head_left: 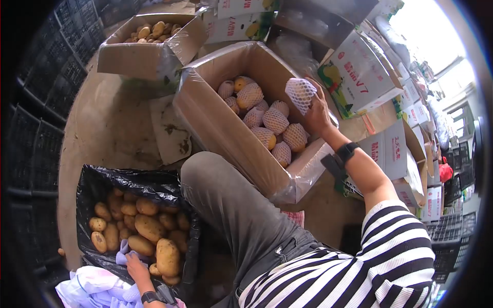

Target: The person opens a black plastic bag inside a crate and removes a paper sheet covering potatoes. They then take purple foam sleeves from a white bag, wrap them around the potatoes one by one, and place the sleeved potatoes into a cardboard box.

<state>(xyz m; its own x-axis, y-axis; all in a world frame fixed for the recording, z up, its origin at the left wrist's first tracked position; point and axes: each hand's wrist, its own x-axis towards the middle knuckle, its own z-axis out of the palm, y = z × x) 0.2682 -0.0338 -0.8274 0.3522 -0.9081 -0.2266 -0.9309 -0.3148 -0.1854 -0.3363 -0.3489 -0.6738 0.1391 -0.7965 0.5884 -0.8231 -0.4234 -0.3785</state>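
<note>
Beside carton (354, 72) (printed "V7"): right hand (317, 114) grips netted fruit (300, 94); left hand (137, 268) closed on potato (168, 256).

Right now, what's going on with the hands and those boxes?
The right hand holds a potato wrapped in white foam netting over the open cardboard box, which already holds a layer of netted potatoes. The left hand rests at the near edge of a black-lined crate full of bare potatoes, touching pale foam sleeves.
</note>
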